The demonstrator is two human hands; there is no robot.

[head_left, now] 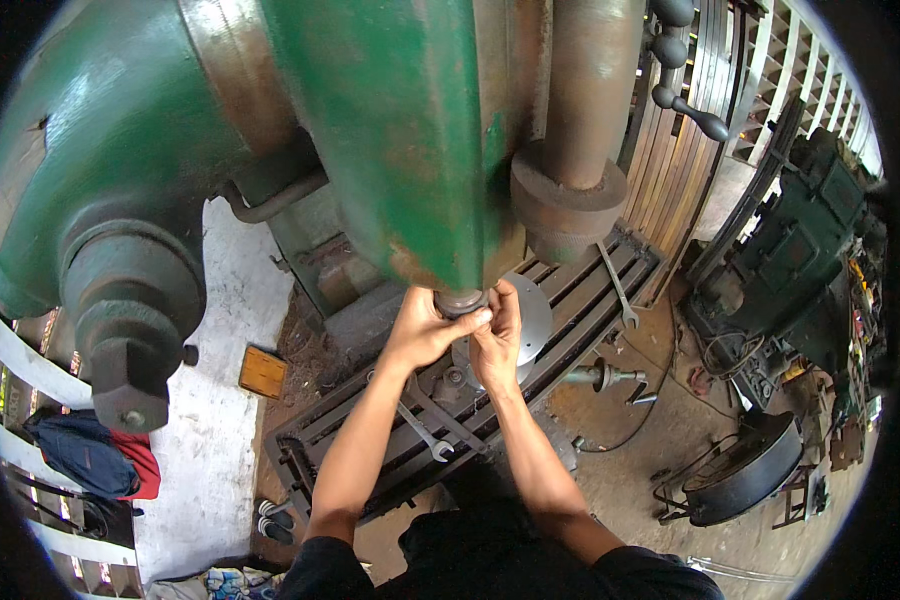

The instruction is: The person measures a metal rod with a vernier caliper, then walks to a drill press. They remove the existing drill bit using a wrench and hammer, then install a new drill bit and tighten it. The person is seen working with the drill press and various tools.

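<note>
Both of my hands reach up to a round metal spindle collar at the lower end of a green machine head. My left hand is closed round its left and near side. My right hand grips the right side, and the thumbs meet in front. Fingers hide part of the collar. Just behind and below is a round grey metal disc over the slotted machine table. One open-ended wrench lies at the table's right, another wrench by my left forearm, beside a flat metal bar.
A thick hex-ended shaft juts down at the left. A heavy round column and a ball-knobbed lever stand at the right. Beyond are a dark drum-shaped pan, a wooden block, a backpack and sandals.
</note>
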